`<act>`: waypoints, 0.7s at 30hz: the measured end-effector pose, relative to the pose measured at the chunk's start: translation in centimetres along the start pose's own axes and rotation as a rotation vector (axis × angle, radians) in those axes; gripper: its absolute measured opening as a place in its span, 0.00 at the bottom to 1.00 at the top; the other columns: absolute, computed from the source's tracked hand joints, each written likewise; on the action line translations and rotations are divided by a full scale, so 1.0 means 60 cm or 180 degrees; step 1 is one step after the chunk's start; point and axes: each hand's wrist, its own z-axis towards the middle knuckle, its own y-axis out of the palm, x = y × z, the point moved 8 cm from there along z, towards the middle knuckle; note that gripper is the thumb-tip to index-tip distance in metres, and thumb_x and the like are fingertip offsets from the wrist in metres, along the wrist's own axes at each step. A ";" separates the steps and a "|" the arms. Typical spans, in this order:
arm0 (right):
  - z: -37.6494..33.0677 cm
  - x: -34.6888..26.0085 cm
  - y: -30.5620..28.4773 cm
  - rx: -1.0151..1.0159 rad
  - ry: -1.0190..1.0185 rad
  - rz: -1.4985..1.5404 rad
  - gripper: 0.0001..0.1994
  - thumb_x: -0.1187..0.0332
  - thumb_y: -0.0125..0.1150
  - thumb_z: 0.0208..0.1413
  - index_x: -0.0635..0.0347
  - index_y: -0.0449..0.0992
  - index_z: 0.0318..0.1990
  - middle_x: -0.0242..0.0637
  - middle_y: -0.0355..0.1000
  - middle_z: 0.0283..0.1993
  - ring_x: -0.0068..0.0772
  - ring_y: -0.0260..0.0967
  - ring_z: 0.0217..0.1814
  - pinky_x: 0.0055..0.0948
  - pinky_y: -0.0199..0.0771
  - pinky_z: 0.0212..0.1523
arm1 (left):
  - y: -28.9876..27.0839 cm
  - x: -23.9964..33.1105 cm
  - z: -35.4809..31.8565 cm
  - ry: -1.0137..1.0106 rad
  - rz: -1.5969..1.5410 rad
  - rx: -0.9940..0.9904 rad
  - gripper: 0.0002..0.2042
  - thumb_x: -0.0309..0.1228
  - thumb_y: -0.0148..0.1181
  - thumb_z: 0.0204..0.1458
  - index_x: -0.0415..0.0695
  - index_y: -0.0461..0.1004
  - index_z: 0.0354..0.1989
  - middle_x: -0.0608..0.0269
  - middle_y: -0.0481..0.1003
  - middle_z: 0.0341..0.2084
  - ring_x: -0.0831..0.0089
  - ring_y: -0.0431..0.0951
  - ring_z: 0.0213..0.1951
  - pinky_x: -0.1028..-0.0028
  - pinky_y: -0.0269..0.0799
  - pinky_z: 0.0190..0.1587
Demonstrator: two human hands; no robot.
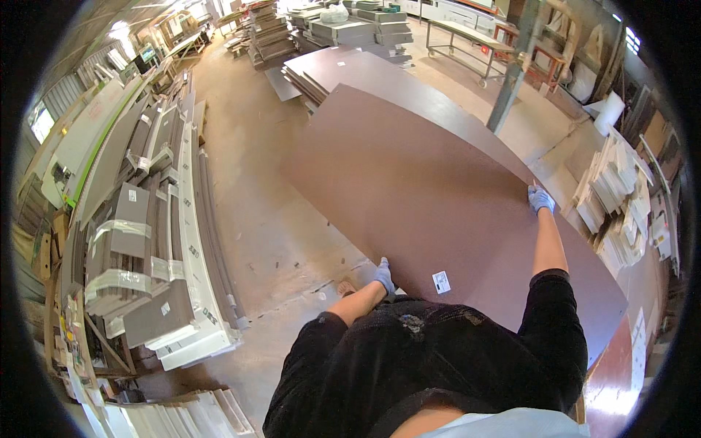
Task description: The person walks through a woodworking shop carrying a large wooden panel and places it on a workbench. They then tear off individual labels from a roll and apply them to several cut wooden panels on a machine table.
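A large, flat brown panel (409,190) stretches out in front of me, with a small white label (441,282) on its face. At its left edge, close to my body, my left hand (385,276) in a light blue-grey glove is closed on the rim, thumb toward the top face. Farther off, my right hand (540,198), gloved the same way, grips the right edge. The fingers under the panel are hidden. Beyond lies a stack of similar boards (423,91), partly covered by the panel.
Long strips and taped bundles of boards (131,226) line the left side. Piled panels (350,29) stand at the back. A metal post (509,91) rises beyond the stack, near a wheeled table (467,36). White board pieces (613,182) are heaped at right.
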 end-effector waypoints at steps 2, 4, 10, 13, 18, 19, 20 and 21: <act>0.005 -0.070 0.005 -0.0069 0.0179 -0.0079 0.27 0.45 0.31 0.56 0.46 0.66 0.55 0.43 0.67 0.53 0.48 0.65 0.55 0.44 0.63 0.53 | 0.002 0.091 0.002 -0.0139 0.0119 0.0045 0.31 0.56 0.38 0.55 0.45 0.59 0.58 0.58 0.61 0.58 0.58 0.60 0.59 0.57 0.55 0.60; 0.015 -0.150 -0.003 0.0112 0.0177 0.0041 0.26 0.45 0.31 0.56 0.44 0.66 0.56 0.44 0.66 0.54 0.47 0.65 0.55 0.44 0.63 0.54 | 0.001 0.187 0.028 -0.0080 0.0130 -0.0136 0.31 0.57 0.39 0.54 0.45 0.60 0.58 0.59 0.62 0.57 0.59 0.60 0.58 0.58 0.55 0.60; 0.117 -0.233 -0.013 0.0040 0.0493 -0.0099 0.27 0.45 0.34 0.56 0.46 0.64 0.57 0.46 0.66 0.55 0.49 0.64 0.56 0.44 0.62 0.55 | 0.047 0.346 0.082 -0.0318 0.0280 -0.0236 0.30 0.55 0.42 0.54 0.44 0.60 0.57 0.60 0.63 0.57 0.60 0.62 0.57 0.59 0.54 0.60; 0.160 -0.287 -0.019 0.0238 0.0554 -0.0100 0.27 0.45 0.34 0.56 0.47 0.64 0.57 0.47 0.66 0.54 0.49 0.64 0.56 0.44 0.62 0.55 | 0.080 0.433 0.115 -0.0092 0.0398 -0.0143 0.30 0.54 0.44 0.54 0.44 0.60 0.57 0.61 0.62 0.57 0.60 0.62 0.57 0.60 0.54 0.61; 0.299 -0.379 -0.003 -0.0146 0.0771 -0.0134 0.29 0.44 0.34 0.56 0.52 0.68 0.54 0.51 0.67 0.51 0.53 0.65 0.53 0.45 0.62 0.54 | 0.157 0.587 0.184 0.0088 0.0484 -0.0204 0.27 0.51 0.44 0.55 0.42 0.61 0.56 0.60 0.63 0.57 0.60 0.63 0.56 0.63 0.55 0.59; 0.337 -0.400 0.009 -0.0144 0.0737 -0.0131 0.29 0.43 0.34 0.56 0.53 0.68 0.54 0.51 0.68 0.51 0.53 0.65 0.54 0.45 0.62 0.54 | 0.173 0.621 0.205 0.0191 0.0441 -0.0256 0.27 0.50 0.45 0.55 0.42 0.61 0.56 0.60 0.63 0.57 0.60 0.63 0.56 0.63 0.56 0.59; 0.367 -0.390 0.017 -0.0140 0.0795 -0.0154 0.30 0.43 0.33 0.55 0.54 0.68 0.53 0.52 0.68 0.51 0.53 0.65 0.54 0.45 0.63 0.54 | 0.206 0.649 0.191 0.0207 0.0894 0.0427 0.26 0.49 0.45 0.56 0.42 0.62 0.55 0.58 0.63 0.56 0.60 0.63 0.56 0.62 0.56 0.59; 0.404 -0.408 0.019 -0.0124 0.0759 -0.0167 0.30 0.43 0.33 0.55 0.55 0.68 0.53 0.52 0.68 0.50 0.53 0.65 0.54 0.46 0.63 0.54 | 0.237 0.681 0.202 0.0235 0.0844 0.0292 0.25 0.48 0.45 0.56 0.42 0.63 0.55 0.57 0.64 0.55 0.60 0.64 0.55 0.62 0.57 0.58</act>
